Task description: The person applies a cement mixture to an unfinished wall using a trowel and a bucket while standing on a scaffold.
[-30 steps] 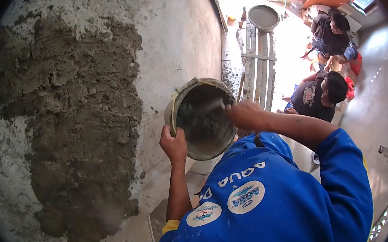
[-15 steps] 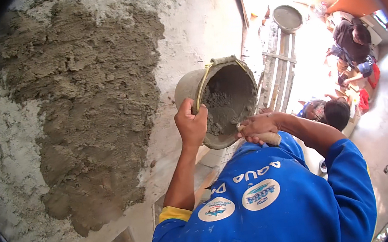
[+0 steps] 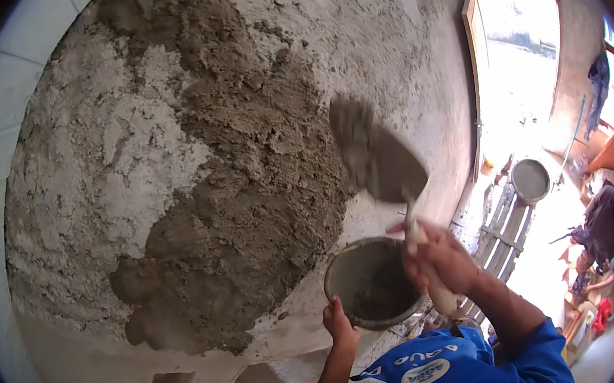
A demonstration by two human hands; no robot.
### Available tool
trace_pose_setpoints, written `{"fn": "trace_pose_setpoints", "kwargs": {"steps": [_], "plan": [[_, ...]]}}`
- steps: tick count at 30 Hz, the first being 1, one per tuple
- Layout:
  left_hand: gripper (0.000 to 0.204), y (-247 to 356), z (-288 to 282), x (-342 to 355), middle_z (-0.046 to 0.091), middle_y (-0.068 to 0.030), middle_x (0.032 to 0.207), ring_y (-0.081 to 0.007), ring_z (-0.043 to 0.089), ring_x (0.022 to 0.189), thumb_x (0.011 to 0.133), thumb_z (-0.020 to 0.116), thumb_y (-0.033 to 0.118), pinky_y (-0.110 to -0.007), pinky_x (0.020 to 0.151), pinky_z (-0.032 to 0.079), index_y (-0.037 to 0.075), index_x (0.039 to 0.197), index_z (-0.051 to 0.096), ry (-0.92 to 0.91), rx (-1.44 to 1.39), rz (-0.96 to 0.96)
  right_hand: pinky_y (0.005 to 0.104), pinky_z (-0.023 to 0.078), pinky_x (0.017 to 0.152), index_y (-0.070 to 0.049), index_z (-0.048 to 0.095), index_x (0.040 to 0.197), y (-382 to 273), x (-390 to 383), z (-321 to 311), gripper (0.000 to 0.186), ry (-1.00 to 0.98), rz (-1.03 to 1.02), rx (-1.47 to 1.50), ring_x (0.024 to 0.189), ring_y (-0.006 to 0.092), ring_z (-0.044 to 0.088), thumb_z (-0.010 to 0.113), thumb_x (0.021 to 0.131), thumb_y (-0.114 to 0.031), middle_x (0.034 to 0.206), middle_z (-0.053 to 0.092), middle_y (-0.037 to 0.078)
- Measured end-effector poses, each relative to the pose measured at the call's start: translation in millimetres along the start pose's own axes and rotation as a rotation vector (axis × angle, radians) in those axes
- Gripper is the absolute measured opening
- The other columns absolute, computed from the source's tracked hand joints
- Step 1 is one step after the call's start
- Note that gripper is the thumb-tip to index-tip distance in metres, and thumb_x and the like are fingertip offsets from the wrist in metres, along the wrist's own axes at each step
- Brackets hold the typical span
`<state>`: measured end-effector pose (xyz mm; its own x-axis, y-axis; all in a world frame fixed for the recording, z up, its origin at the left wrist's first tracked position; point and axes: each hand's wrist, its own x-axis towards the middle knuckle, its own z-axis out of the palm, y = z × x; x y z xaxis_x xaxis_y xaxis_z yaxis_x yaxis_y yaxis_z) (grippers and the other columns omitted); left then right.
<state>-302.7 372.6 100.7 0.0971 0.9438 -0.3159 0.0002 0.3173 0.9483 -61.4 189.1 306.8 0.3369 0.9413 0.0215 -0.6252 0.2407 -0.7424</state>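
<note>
My left hand [image 3: 340, 322] is closed on the near left rim of a grey bucket [image 3: 376, 316], which is tilted with its mouth toward me. Wet mortar shows inside, partly hidden by my right arm. My right hand [image 3: 443, 258] is wrapped round the handle of a trowel [image 3: 397, 169], whose metal blade is raised above the bucket in front of the wall. A blurred lump of mortar [image 3: 350, 121] is at the blade's far end; whether it touches the wall I cannot tell. Rough brown mortar [image 3: 258, 152] covers a broad patch of the wall left of the blade.
Pale, rough wall [image 3: 130, 143] surrounds the mortar patch. Toward the right are a bright doorway [image 3: 520, 49], a slatted wooden bench [image 3: 505, 238] and a second grey bucket [image 3: 530, 180] of mortar. A person in dark clothes [image 3: 608, 223] sits at the far right.
My right hand has lifted the trowel out of the bucket and up toward the wall. The bucket, still in my left hand, sits lower in view. My view has shifted, showing more wall and the doorway.
</note>
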Motion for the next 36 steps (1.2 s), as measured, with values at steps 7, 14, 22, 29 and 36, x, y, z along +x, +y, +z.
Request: {"fn": "trace_pose_setpoints", "kwargs": {"steps": [7, 14, 22, 29, 36], "plan": [[0.031, -7.6, -47.0, -35.8, 0.061, -0.0106, 0.082, -0.0203, 0.057, 0.076, 0.084, 0.069, 0.026, -0.036, 0.071, 0.045, -0.003, 0.085, 0.057, 0.175, 0.578, 0.139, 0.029, 0.043, 0.048, -0.002, 0.045, 0.119, -34.7, 154.8, 23.5, 0.033, 0.615, -1.103, -0.394, 0.053, 0.0115, 0.05, 0.056, 0.093, -0.019, 0.07, 0.053, 0.001], [0.029, -9.8, -89.4, -24.3, 0.061, -0.0176, 0.083, -0.0301, 0.058, 0.076, 0.079, 0.067, 0.021, -0.042, 0.073, 0.045, -0.005, 0.085, 0.056, 0.21, 0.702, 0.268, 0.0496, 0.048, 0.061, 0.005, 0.044, 0.102, 80.7, 167.1, 45.9, 0.029, 0.198, -0.603, -0.841, 0.074, 0.0446, 0.061, 0.053, 0.089, -0.02, 0.071, 0.058, 0.029], [0.026, 0.6, -69.5, 5.0, 0.057, -0.0194, 0.078, -0.0301, 0.054, 0.072, 0.079, 0.063, 0.018, -0.042, 0.069, 0.044, -0.005, 0.084, 0.052, 0.008, 0.748, 0.41, 0.0497, 0.052, 0.074, -0.004, 0.056, 0.103, 167.0, -52.2, -57.2, 0.024, -0.083, 0.318, -1.284, 0.084, 0.0423, 0.064, 0.052, 0.087, -0.021, 0.087, 0.066, 0.021], [0.012, 47.2, 30.7, -29.6, 0.048, -0.0034, 0.064, -0.0089, 0.045, 0.062, 0.08, 0.061, 0.004, -0.028, 0.055, 0.039, 0.0, 0.076, 0.05, -0.418, 0.818, 0.506, 0.0485, 0.053, 0.072, 0.005, 0.06, 0.094, 224.4, -19.6, -128.1, 0.026, 0.1, 0.493, -1.423, 0.083, 0.0405, 0.066, 0.05, 0.085, -0.018, 0.085, 0.066, 0.025], [0.019, 78.6, 80.3, -47.5, 0.049, -0.0137, 0.063, -0.0256, 0.051, 0.054, 0.075, 0.067, 0.004, -0.033, 0.052, 0.041, 0.001, 0.074, 0.048, -0.67, 0.756, 0.834, 0.0432, 0.055, 0.066, 0.004, 0.063, 0.083, 204.9, -21.2, -99.2, 0.021, -0.945, 0.111, -1.792, 0.075, 0.0364, 0.067, 0.057, 0.082, -0.016, 0.078, 0.067, 0.022]]}}
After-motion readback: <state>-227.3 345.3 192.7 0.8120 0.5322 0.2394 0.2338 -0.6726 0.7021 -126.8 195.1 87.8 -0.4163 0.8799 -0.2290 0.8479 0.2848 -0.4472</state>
